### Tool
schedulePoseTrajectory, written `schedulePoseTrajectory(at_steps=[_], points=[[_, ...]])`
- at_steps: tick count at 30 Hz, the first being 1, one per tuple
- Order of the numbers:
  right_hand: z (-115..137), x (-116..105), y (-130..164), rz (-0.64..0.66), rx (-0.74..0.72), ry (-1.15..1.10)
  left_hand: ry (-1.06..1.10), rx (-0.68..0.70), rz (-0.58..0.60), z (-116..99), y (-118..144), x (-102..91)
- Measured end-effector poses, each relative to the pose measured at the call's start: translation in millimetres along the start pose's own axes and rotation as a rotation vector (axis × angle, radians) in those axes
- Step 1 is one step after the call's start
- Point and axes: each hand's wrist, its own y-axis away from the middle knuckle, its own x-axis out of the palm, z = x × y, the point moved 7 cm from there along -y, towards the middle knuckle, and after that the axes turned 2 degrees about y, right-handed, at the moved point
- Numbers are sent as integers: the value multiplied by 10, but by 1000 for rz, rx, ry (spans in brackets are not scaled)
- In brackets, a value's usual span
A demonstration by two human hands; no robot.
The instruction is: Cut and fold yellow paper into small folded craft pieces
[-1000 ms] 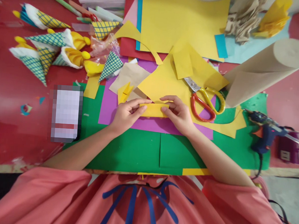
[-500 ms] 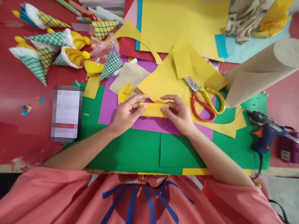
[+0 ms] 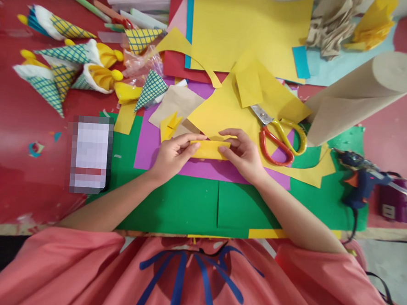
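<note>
1. At the middle of the head view, the folded yellow paper strip [image 3: 209, 149] lies over the purple sheet [image 3: 145, 144], pinched at both ends.
2. Left hand [image 3: 172, 154] clamps thumb and fingers on its nine o'clock end.
3. Right hand [image 3: 243, 156] clamps on its three o'clock end.
4. Scissors [image 3: 278, 136] lie at two o'clock, near the right hand; the glue gun [image 3: 360, 178] sits well apart at three o'clock.

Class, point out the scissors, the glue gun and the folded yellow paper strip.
scissors [image 3: 283, 140]: head view, on the red-and-yellow handles.
glue gun [image 3: 360, 178]: head view, on its dark blue body.
folded yellow paper strip [image 3: 208, 149]: head view, on its middle.
</note>
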Motion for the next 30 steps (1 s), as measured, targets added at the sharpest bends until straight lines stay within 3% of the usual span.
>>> schedulePoseTrajectory(at_steps=[23,30], points=[[-11,-14,-14,-34,32,-7,-47,6,-2,6,0,-11],[0,-27,-13,-49,35,13,-109,49,-9,-83,-10,-21]])
